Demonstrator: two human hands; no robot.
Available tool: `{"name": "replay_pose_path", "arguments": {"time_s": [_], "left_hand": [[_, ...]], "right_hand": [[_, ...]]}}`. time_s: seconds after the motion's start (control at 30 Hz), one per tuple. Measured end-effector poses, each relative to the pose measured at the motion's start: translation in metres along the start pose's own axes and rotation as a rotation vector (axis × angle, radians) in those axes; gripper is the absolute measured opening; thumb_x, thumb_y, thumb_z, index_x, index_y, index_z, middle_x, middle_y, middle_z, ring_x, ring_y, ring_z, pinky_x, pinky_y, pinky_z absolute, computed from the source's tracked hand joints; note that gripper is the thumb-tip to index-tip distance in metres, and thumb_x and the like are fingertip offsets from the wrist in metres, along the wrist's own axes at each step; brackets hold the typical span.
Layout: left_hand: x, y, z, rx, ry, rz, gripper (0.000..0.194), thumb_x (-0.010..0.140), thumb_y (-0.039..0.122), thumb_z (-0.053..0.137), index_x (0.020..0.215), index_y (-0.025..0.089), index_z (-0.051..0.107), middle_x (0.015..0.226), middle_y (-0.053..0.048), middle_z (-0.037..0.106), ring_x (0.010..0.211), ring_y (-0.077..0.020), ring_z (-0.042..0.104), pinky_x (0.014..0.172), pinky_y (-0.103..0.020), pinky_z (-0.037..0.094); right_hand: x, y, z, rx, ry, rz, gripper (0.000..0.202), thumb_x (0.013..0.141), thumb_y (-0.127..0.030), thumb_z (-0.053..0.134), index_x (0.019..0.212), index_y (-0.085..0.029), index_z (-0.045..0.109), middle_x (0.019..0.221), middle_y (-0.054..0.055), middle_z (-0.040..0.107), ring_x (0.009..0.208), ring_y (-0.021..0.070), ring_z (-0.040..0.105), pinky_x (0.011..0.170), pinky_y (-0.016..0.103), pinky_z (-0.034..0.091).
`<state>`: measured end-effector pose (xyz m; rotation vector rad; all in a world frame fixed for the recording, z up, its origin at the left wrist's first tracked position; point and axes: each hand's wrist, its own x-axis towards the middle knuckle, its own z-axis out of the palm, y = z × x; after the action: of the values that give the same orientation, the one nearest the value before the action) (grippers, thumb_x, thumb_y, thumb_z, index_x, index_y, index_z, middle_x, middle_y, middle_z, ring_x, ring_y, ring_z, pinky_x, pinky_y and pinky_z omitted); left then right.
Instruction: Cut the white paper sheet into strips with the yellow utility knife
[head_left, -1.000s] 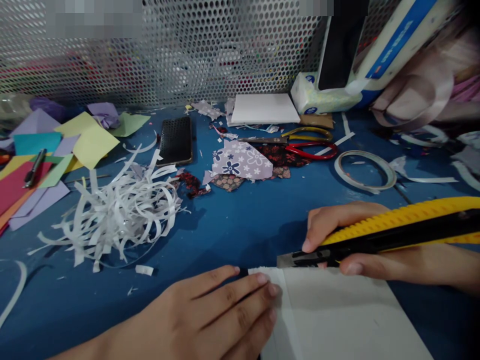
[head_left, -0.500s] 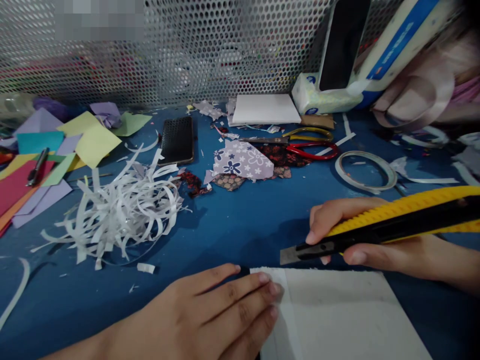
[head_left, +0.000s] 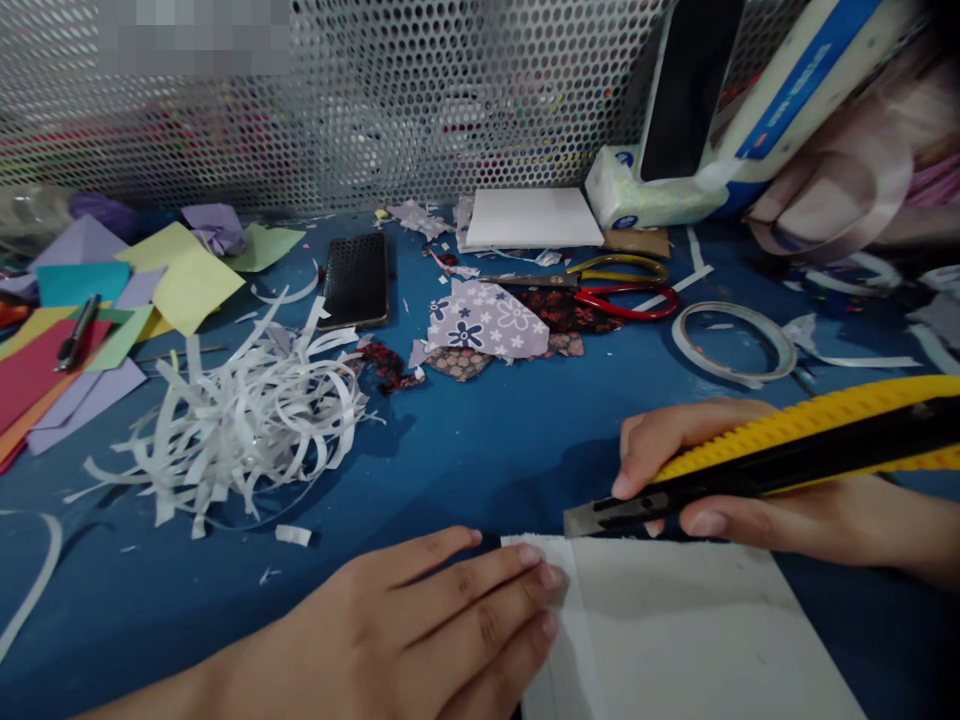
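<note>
Yellow-and-black cutter [head_left: 795, 462] is clamped in the right hand [head_left: 814, 525]; fingers of the left hand [head_left: 405, 630] (slightly apart) touch the white sheet [head_left: 697, 625].

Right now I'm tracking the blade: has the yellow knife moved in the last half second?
Yes, slightly down in view: the yellow knife now has its blade closer to the far edge of the white board.

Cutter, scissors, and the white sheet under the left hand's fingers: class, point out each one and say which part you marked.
Cutter [head_left: 795, 458]: head view, on its black body.
Scissors [head_left: 561, 281]: head view, on the blades near the handles.
White sheet [head_left: 682, 630]: head view, on its bare upper face.
</note>
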<state>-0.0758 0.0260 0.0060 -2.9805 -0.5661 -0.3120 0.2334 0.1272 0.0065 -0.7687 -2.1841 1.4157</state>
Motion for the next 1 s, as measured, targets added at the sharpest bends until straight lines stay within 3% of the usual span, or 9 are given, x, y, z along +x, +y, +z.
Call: {"name": "replay_pose_path", "arguments": {"time_s": [0.17,0.33,0.53,0.67,1.0], "left_hand": [[0.0009,0.0004,0.0006,-0.033,-0.02,-0.087,0.037,0.111,0.026,0.041,0.142,0.024,0.06,0.154,0.004,0.053,0.143,-0.0145,0.046,0.128,-0.034,0.024],[-0.001,-0.0023,-0.0001,-0.005,0.009,0.008,0.038,0.111,0.027,0.041,0.143,0.022,0.059,0.153,0.002,0.054,0.141,-0.0156,0.049,0.127,-0.034,0.024],[0.0008,-0.0018,-0.0002,-0.014,-0.007,-0.047,0.037,0.111,0.026,0.039,0.142,0.024,0.06,0.153,0.004,0.054,0.142,-0.0148,0.049,0.125,-0.033,0.029],[0.0003,-0.0035,0.0,0.009,0.007,0.011,0.037,0.11,0.029,0.043,0.143,0.022,0.059,0.153,0.002,0.055,0.14,-0.0157,0.05,0.124,-0.033,0.032],[0.0004,-0.004,-0.0022,0.019,-0.006,-0.006,0.037,0.11,0.028,0.042,0.142,0.023,0.06,0.152,0.003,0.056,0.14,-0.0149,0.051,0.122,-0.031,0.034]], "right_hand": [[-0.0034,0.0009,-0.0005,-0.005,0.019,0.037,0.017,0.088,-0.041,0.076,0.103,-0.034,0.076,0.09,-0.001,0.077,0.081,0.017,0.074,0.067,0.019,0.059],[-0.0044,0.002,-0.0005,-0.02,0.032,0.039,0.017,0.087,-0.042,0.076,0.101,-0.032,0.077,0.088,0.001,0.077,0.081,0.0187,0.075,0.065,0.021,0.059],[-0.0015,0.0015,0.001,0.038,0.026,0.036,0.02,0.086,-0.042,0.077,0.099,-0.027,0.078,0.084,0.003,0.078,0.074,0.0181,0.074,0.063,0.022,0.059],[-0.0019,0.0035,0.0005,0.048,0.019,0.026,0.022,0.085,-0.043,0.078,0.101,-0.028,0.078,0.081,0.002,0.077,0.074,0.018,0.073,0.064,0.022,0.058],[-0.0026,0.0042,0.0007,0.041,0.023,0.051,0.019,0.085,-0.042,0.078,0.101,-0.032,0.077,0.083,0.0,0.077,0.073,0.017,0.074,0.061,0.02,0.058]]}}
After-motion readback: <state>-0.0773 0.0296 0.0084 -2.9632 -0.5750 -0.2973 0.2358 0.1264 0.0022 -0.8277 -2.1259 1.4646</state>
